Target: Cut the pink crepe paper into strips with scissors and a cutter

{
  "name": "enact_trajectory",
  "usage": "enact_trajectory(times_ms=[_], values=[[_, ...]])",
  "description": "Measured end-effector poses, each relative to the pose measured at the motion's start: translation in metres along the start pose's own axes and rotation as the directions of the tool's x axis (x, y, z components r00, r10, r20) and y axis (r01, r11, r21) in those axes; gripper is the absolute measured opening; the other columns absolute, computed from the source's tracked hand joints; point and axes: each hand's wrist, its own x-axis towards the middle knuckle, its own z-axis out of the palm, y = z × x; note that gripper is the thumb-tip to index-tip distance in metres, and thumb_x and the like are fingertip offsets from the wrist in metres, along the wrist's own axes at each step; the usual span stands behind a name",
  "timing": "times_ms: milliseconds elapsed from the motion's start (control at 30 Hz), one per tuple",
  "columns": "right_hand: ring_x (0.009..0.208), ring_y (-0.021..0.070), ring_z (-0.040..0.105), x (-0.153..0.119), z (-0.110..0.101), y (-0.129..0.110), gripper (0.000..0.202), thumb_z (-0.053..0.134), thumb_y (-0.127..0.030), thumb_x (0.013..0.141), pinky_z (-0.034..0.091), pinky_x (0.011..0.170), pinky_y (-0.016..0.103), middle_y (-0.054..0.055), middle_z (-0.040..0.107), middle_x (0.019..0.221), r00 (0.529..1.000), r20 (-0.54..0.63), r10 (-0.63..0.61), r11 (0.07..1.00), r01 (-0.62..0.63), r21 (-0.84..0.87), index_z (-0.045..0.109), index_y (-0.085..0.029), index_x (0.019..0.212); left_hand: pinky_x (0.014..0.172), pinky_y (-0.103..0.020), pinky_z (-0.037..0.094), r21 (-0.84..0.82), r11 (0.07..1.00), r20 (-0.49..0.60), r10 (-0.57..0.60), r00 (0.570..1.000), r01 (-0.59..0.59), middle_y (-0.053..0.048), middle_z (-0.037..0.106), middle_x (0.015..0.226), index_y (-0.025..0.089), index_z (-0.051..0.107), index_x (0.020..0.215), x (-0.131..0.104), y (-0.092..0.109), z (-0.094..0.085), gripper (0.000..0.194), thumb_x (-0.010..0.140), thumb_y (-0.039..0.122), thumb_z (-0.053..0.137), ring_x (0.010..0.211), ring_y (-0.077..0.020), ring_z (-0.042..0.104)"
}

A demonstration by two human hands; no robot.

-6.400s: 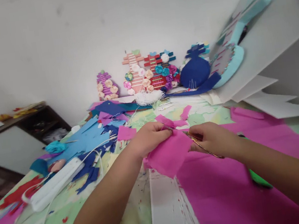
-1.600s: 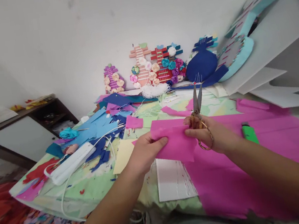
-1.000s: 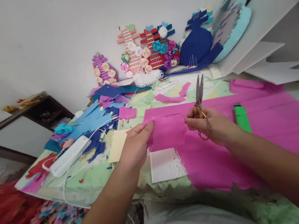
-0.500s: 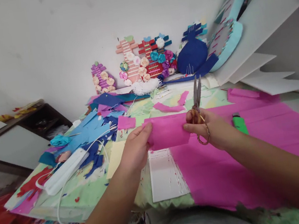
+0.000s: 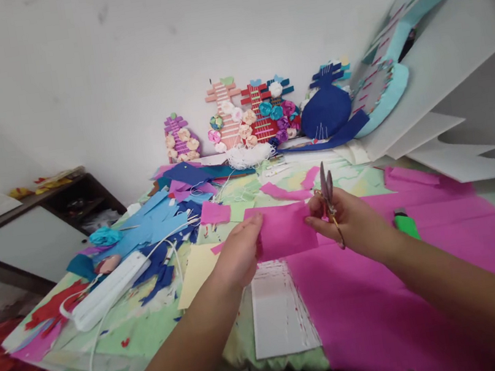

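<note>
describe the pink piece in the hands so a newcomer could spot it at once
On the table, find the large pink sheet at right. Near its far left corner are the left hand and the right hand, which also grips scissors. The small rectangular pink piece stretches between them; unlike the pink scraps beyond, it is held up.

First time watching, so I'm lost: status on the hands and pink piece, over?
Left hand: gripping pink piece, left side. Right hand: holding scissors, blades up, at piece's right edge. Green item on larger pink sheet, not between hands.
</note>
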Motion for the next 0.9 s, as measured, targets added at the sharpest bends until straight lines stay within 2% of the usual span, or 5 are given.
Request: enact_trajectory(times_ms=[133, 333, 500, 700, 900], values=[[0.046, 0.0076, 0.042, 0.007, -0.001, 0.003, 0.015, 0.054, -0.029, 0.071, 0.036, 0.045, 0.023, -0.005, 0.044, 0.062, 0.999, -0.002, -0.035, 0.999, 0.035, -0.008, 0.042, -0.022, 0.078, 0.068, -0.029, 0.044, -0.006, 1.000, 0.024, -0.024, 0.999, 0.024, -0.007, 0.064, 0.080, 0.013, 0.060, 0.087, 0.001, -0.002, 0.002, 0.032, 0.073, 0.042, 0.058, 0.075, -0.0188, 0.059], [0.048, 0.0079, 0.040, 0.014, -0.005, 0.006, 0.016, 0.054, -0.031, 0.070, 0.034, 0.044, 0.022, -0.004, 0.043, 0.061, 0.996, -0.083, -0.019, 0.999, 0.017, -0.035, 0.043, -0.022, 0.076, 0.057, -0.025, 0.043, 0.000, 0.999, 0.085, -0.050, 0.995, 0.050, -0.006, 0.064, 0.072, 0.012, 0.061, 0.087, 0.005, -0.008, 0.006, 0.036, 0.064, 0.038, 0.069, 0.064, -0.0172, 0.058], [0.048, 0.0081, 0.039, 0.017, -0.015, 0.010, 0.018, 0.056, -0.032, 0.069, 0.031, 0.041, 0.021, -0.004, 0.043, 0.059, 0.991, -0.133, 0.011, 0.995, -0.024, -0.099, 0.045, -0.021, 0.076, 0.056, -0.024, 0.044, -0.045, 0.997, 0.083, -0.055, 0.995, 0.058, -0.005, 0.063, 0.074, 0.013, 0.061, 0.083, 0.013, -0.008, 0.007, 0.028, 0.070, 0.037, 0.062, 0.066, -0.0156, 0.057], [0.051, 0.0085, 0.040, 0.015, -0.021, 0.012, 0.017, 0.055, -0.033, 0.070, 0.034, 0.045, 0.022, -0.003, 0.044, 0.062, 0.991, -0.130, -0.028, 0.992, 0.012, -0.125, 0.045, -0.020, 0.076, 0.053, -0.024, 0.044, -0.051, 0.987, 0.070, -0.146, 0.987, 0.149, -0.006, 0.063, 0.073, 0.013, 0.060, 0.084, 0.016, -0.004, 0.012, 0.021, 0.079, 0.030, 0.048, 0.065, -0.0165, 0.058], [0.057, 0.0107, 0.043, 0.014, -0.020, 0.008, 0.014, 0.054, -0.032, 0.071, 0.036, 0.050, 0.025, -0.001, 0.046, 0.065, 0.990, -0.124, -0.074, 0.979, 0.049, -0.196, 0.047, -0.020, 0.074, 0.061, -0.026, 0.047, -0.053, 0.976, 0.102, -0.207, 0.973, 0.213, -0.007, 0.064, 0.083, 0.015, 0.060, 0.090, 0.014, 0.001, 0.020, 0.021, 0.081, 0.029, 0.048, 0.074, -0.0185, 0.060]])
